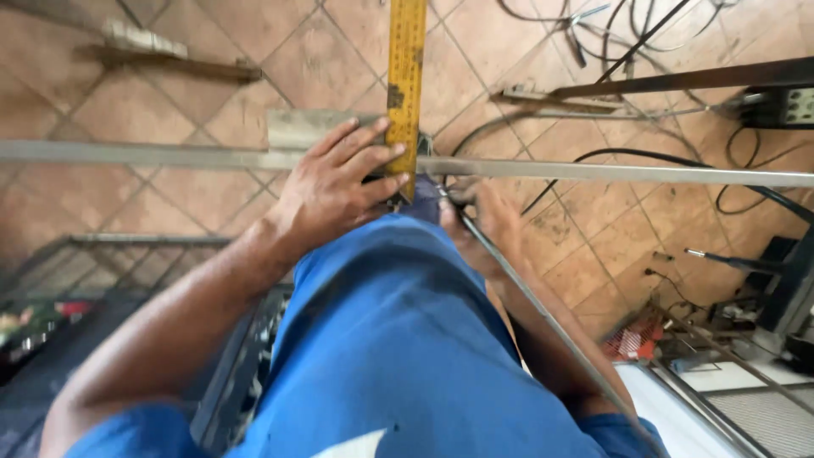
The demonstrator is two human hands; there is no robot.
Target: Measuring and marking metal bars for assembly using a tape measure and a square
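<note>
The floor is made of worn brown tiles set diagonally. Black cables lie in loops on it at the upper right. A dark metal bar rests near them. At the upper left lies a short metal piece. A dark wire rack stands at the left. A small red mesh lies at the lower right.

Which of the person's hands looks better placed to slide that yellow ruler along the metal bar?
Probably the left hand: its fingers already press the yellow ruler against the metal bar. The right hand sits lower, blurred, beside a thin rod, not on the ruler.
</note>
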